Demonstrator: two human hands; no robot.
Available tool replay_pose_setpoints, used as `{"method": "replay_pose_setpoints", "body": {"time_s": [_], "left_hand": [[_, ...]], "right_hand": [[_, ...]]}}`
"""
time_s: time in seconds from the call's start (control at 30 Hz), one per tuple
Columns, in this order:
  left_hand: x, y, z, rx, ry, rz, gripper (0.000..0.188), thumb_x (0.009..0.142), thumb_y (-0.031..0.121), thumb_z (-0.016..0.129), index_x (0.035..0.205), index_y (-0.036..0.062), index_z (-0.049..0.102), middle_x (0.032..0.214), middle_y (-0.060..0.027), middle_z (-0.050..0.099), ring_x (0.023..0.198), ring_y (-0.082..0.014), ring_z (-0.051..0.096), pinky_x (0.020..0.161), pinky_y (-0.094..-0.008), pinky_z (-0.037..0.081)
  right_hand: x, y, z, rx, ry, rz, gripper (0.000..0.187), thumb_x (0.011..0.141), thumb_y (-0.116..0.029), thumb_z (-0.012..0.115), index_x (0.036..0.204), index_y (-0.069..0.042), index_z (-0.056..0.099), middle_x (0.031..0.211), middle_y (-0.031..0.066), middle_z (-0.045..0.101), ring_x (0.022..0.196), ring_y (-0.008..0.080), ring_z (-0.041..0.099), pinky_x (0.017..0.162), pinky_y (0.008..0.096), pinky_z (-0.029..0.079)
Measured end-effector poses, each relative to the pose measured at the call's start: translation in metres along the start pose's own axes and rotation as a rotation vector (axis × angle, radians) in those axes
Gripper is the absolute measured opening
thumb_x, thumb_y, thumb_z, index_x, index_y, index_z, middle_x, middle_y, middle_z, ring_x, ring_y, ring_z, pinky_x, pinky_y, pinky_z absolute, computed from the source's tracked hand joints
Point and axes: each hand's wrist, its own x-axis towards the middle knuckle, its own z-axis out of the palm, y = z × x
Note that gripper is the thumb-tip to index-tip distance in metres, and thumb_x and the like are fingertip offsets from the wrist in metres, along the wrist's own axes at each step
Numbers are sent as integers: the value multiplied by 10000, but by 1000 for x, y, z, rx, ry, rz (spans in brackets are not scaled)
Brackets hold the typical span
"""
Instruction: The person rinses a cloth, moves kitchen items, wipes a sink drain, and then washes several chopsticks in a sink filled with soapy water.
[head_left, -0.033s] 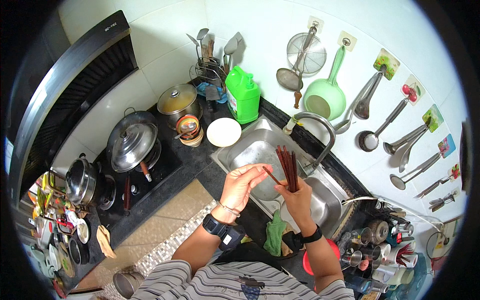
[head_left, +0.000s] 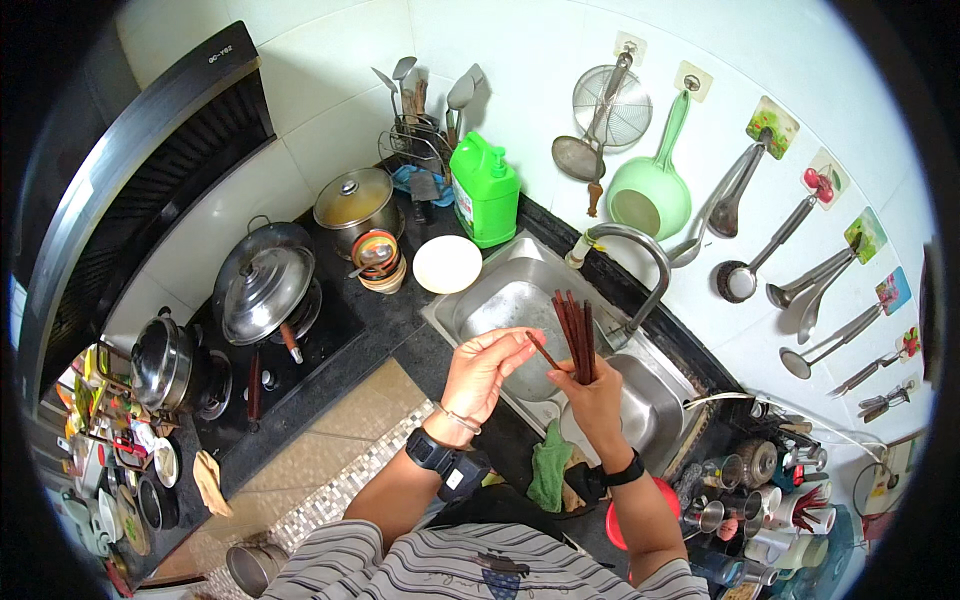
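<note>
Bundle of dark red chopsticks [head_left: 574,335] upright over steel sink [head_left: 500,290], clenched in right hand [head_left: 597,398]. Left hand [head_left: 482,368] pinches single chopstick [head_left: 545,352] beside bundle. Curved faucet [head_left: 640,262] behind. White bowl [head_left: 447,264], green detergent bottle [head_left: 486,192] on dark surface [head_left: 400,315] nearby.

Dark red-brown chopsticks [head_left: 574,335]: bundle upright over sink, 1 [head_left: 545,352] angled apart.

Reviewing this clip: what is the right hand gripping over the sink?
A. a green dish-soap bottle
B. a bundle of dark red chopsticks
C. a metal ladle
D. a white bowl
B: the right hand grips a bundle of dark red chopsticks upright above the steel sink, while the left hand pinches a single chopstick.
</note>
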Motion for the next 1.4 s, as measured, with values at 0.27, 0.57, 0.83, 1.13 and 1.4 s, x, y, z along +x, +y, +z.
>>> {"method": "replay_pose_setpoints", "body": {"time_s": [0.27, 0.57, 0.83, 1.13, 1.4], "left_hand": [[1, -9, 5, 260, 27, 195, 142, 856, 27, 585, 971, -41, 631, 962, -126, 658, 888, -152, 624, 847, -266, 489], [6, -17, 5, 198, 31, 224, 143, 832, 1, 607, 973, -21, 609, 950, -110, 656, 890, -162, 629, 805, -273, 496], [5, -24, 9, 125, 140, 262, 135, 839, 15, 611, 966, -24, 628, 932, -105, 658, 861, -172, 642, 780, -265, 504], [7, -33, 13, 110, 215, 274, 150, 850, 86, 625, 952, -22, 642, 894, -93, 664, 839, -164, 646, 746, -261, 507], [8, -34, 10, 56, 167, 247, 142, 853, 49, 607, 967, -29, 637, 938, -107, 656, 859, -182, 644, 781, -297, 517]], "right_hand": [[-1, -3, -3, 52, -1, 58, 174, 679, -42, 763, 777, -2, 626, 665, -7, 586, 608, 55, 497, 550, 222, 400], [-4, -10, 7, -63, 90, -18, 175, 681, -83, 729, 751, -7, 587, 618, 83, 514, 538, 173, 479, 517, 291, 381], [-4, -16, 12, -126, 136, -90, 200, 676, -98, 727, 720, -17, 549, 616, 115, 492, 531, 257, 484, 507, 328, 378], [-5, -19, 10, -150, 142, -83, 205, 683, -102, 720, 709, -19, 534, 617, 123, 493, 535, 274, 493, 504, 343, 375], [-4, -16, 9, -155, 126, -48, 205, 676, -98, 722, 698, -22, 532, 609, 121, 501, 533, 279, 493, 506, 343, 376]]}}
